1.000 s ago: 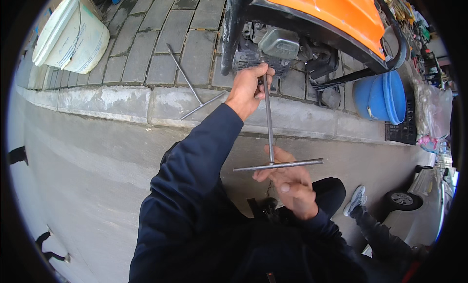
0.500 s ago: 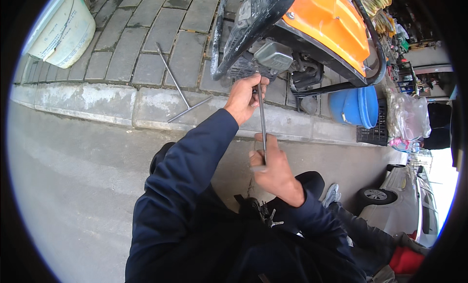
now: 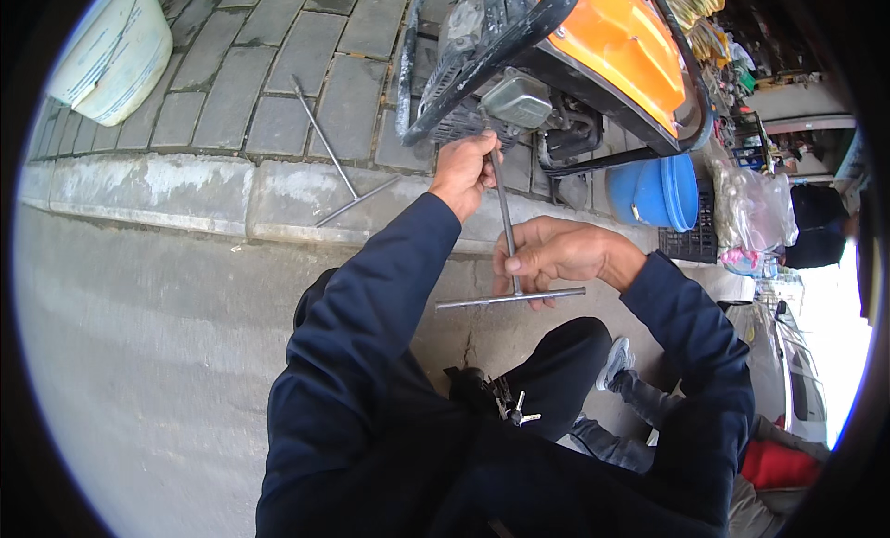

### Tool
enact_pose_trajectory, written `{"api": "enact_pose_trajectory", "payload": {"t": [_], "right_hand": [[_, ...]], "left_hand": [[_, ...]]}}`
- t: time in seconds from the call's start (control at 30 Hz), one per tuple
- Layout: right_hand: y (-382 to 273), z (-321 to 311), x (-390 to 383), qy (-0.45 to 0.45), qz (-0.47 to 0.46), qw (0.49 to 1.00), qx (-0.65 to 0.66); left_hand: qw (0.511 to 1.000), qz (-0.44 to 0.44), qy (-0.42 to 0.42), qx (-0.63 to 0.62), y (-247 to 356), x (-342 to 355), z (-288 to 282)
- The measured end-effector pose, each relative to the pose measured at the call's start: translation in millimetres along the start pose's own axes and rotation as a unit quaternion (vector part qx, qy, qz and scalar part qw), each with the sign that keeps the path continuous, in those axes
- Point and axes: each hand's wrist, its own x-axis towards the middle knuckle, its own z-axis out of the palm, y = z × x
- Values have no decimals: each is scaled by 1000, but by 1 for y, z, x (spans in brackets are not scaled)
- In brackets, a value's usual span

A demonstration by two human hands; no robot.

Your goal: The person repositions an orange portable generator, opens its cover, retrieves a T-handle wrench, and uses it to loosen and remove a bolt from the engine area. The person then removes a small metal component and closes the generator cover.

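Observation:
A T-handle wrench [image 3: 505, 213] runs from the engine of an orange machine [image 3: 621, 51] back toward me. My left hand [image 3: 465, 170] is closed around the wrench's far end, close beside the engine's grey metal cover [image 3: 517, 98]. The wrench tip meets the engine there, but what it sits on is too small to tell. My right hand [image 3: 561, 255] has its thumb in front of the shaft and its fingers behind, just above the crossbar [image 3: 510, 299]. A second T-handle wrench [image 3: 326, 148] lies on the paving and kerb to the left.
Black tubing [image 3: 482, 65] frames the machine. A white bucket [image 3: 120, 65] stands at the far left on grey paving bricks. Right of the machine are a blue bucket [image 3: 654, 193] and a black crate [image 3: 693, 221]. Another person's shoe [image 3: 615, 362] shows near my knee, with a car [image 3: 788, 352] beyond.
My right hand has shifted its grip from the crossbar end onto the shaft, its wrist swinging out to the right. The crossbar has turned and now lies sideways. My left hand stays on the shaft.

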Motion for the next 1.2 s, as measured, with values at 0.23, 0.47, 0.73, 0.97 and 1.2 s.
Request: {"api": "enact_pose_trajectory", "payload": {"t": [0.23,0.47,0.73,0.97,1.2], "right_hand": [[65,37,36,-30,-320,891,320],[79,68,52,143,-354,901,205],[14,42,8,276,26,902,-330],[28,6,20,53,-147,977,144],[38,15,36,105,-228,940,231]], "left_hand": [[999,-5,-40,-31,-6,3,-1],[997,-28,-49,-53,-5,4,-7],[1000,-20,-15,13,-3,3,-5],[988,-79,-88,-96,-1,8,-12],[993,-72,-80,-45,13,0,-16]]}}
